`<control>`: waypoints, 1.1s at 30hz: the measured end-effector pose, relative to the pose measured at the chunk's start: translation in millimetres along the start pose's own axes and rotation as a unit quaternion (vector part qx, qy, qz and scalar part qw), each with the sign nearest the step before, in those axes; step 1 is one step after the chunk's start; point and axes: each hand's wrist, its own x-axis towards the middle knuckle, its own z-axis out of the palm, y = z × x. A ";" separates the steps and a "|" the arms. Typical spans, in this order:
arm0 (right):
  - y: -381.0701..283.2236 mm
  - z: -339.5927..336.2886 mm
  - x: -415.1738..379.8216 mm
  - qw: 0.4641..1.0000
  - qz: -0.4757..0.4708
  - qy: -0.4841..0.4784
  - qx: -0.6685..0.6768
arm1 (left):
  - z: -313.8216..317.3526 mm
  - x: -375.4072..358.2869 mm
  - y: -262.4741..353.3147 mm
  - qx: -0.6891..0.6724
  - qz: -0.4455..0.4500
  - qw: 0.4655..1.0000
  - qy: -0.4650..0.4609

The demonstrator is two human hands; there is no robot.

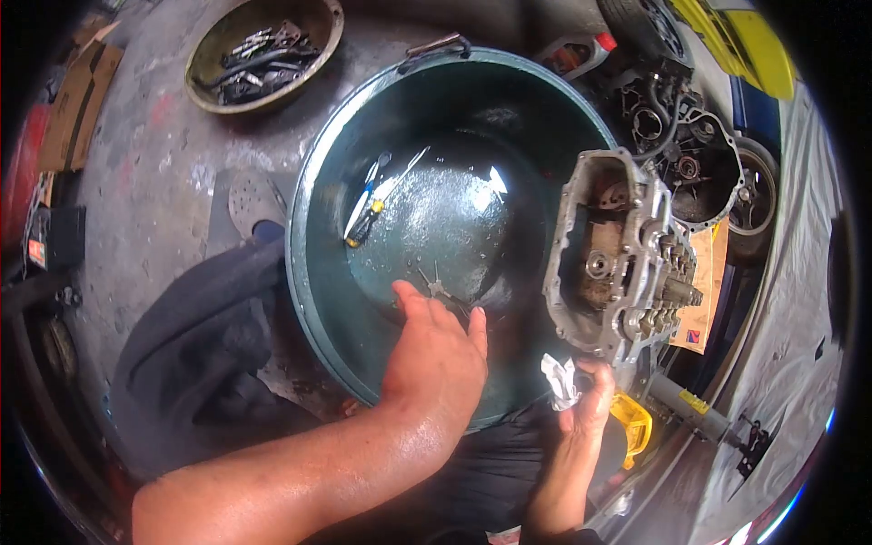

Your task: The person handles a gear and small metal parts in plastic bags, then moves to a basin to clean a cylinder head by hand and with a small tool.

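My left hand (pixel 436 350) reaches down into a large dark green tub (pixel 313 300), palm down, with its fingers stretched out and apart. Right at its fingertips lies a small metal tool with several thin arms (pixel 437 286). Farther back on the tub floor are a screwdriver with a yellow and black handle (pixel 365 224) and a white and blue tool (pixel 367 195). My right hand (pixel 590 400), just outside the tub's near right rim, is closed on a crumpled white wipe (pixel 561 381). Close above that hand, an engine cylinder head (pixel 627 259) overlaps the tub's right rim.
A metal bowl (pixel 329 56) of dark parts stands at the back left. Behind the cylinder head are an engine casing (pixel 690 168) and a red-capped bottle (pixel 581 56). A yellow plastic piece (pixel 633 427) lies by my right wrist. Cardboard (pixel 77 109) stands at far left.
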 end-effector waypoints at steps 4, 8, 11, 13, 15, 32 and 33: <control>-13.4 13.2 -12.7 0.999 0.023 0.030 -0.005 | -0.2 0.9 2.8 0.001 -0.008 1.000 -0.005; -14.9 12.2 -13.1 0.999 0.026 0.035 -0.008 | -4.0 4.7 3.1 0.001 0.011 0.999 -0.040; -13.9 9.8 -11.4 0.999 0.032 0.022 0.001 | -5.1 7.1 2.3 -0.006 0.018 0.998 -0.066; -13.2 7.8 -10.0 0.999 0.033 0.015 0.010 | -4.9 7.9 2.2 -0.010 0.015 0.998 -0.061; -13.0 5.0 -8.7 0.999 0.033 0.013 0.015 | -5.1 7.4 3.0 -0.015 0.010 0.999 -0.049; -10.9 2.3 -8.3 1.000 0.019 0.008 -0.022 | -8.5 1.2 2.0 -0.002 0.004 0.998 -0.058; -11.4 3.4 -9.2 1.000 0.008 0.009 -0.026 | -9.0 0.4 2.0 0.003 0.005 0.998 -0.060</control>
